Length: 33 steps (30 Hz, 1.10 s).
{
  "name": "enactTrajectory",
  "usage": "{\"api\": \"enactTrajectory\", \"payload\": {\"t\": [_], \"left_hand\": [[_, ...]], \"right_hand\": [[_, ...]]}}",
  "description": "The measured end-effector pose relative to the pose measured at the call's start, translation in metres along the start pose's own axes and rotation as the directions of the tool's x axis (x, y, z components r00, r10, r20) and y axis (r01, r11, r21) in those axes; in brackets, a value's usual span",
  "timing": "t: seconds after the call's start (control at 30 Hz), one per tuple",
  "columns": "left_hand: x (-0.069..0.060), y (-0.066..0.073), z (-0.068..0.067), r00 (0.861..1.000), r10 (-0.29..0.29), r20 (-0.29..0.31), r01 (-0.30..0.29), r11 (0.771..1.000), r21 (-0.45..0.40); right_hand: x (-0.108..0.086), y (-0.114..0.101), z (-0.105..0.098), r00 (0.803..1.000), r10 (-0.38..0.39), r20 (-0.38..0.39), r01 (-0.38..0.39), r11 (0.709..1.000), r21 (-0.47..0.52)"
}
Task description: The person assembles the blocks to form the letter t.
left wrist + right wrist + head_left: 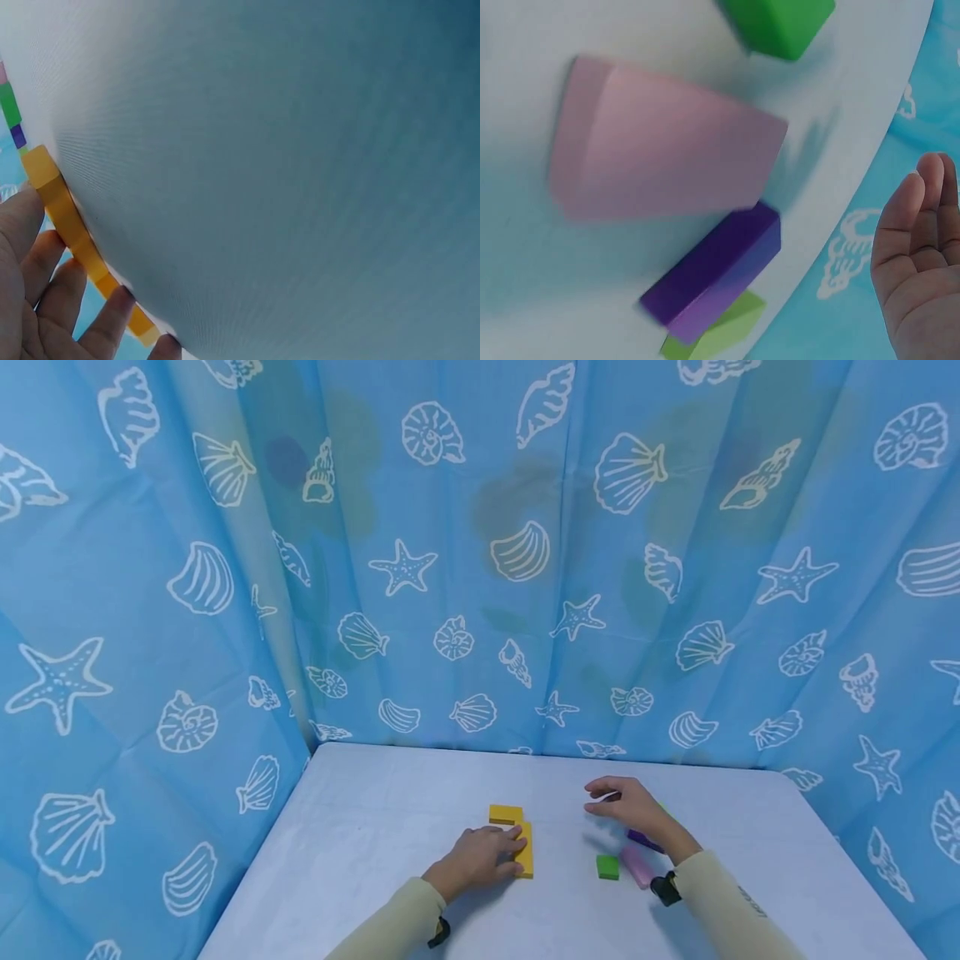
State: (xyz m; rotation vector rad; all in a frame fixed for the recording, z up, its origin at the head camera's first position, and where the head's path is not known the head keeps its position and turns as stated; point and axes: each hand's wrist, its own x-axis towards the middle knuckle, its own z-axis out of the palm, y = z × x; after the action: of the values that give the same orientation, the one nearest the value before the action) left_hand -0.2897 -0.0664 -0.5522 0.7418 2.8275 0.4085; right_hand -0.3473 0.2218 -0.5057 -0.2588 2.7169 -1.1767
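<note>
My left hand (474, 858) rests its spread fingers against the side and top of a long yellow block (527, 853). A second yellow block (506, 813) lies crosswise at its far end. The left wrist view shows my thumb and fingertips along the row of yellow blocks (64, 217). My right hand (628, 804) is raised over the table, holding nothing, its fingers loosely bent. Below it lie a green block (608, 867), a pink wedge-shaped block (637, 867) and a purple block (645, 840). In the right wrist view a light green block (720, 330) shows partly behind the purple block.
A white-covered table (375, 827) carries the blocks. Behind it and at both sides hangs a blue curtain (465, 585) with white shells and starfish. The right forearm partly covers the blocks on the right in the head view.
</note>
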Motion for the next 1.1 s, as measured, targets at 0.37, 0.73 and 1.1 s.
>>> {"api": "enactTrajectory", "payload": {"t": [0.37,0.73,1.1], "left_hand": [[0.004,0.001,-0.007,1.0,0.005,-0.011,-0.005,1.0,-0.014],[0.007,0.001,-0.007,1.0,-0.007,-0.009,0.007,1.0,-0.007],[0.002,-0.002,-0.001,1.0,-0.015,0.006,0.015,0.999,-0.032]], "right_hand": [[-0.008,0.018,-0.023,1.0,-0.028,-0.009,0.028,1.0,-0.002],[-0.018,0.033,-0.033,0.999,0.001,-0.045,-0.002,1.0,-0.024],[-0.034,0.059,-0.035,0.995,0.094,-0.033,-0.094,0.996,0.002]]}}
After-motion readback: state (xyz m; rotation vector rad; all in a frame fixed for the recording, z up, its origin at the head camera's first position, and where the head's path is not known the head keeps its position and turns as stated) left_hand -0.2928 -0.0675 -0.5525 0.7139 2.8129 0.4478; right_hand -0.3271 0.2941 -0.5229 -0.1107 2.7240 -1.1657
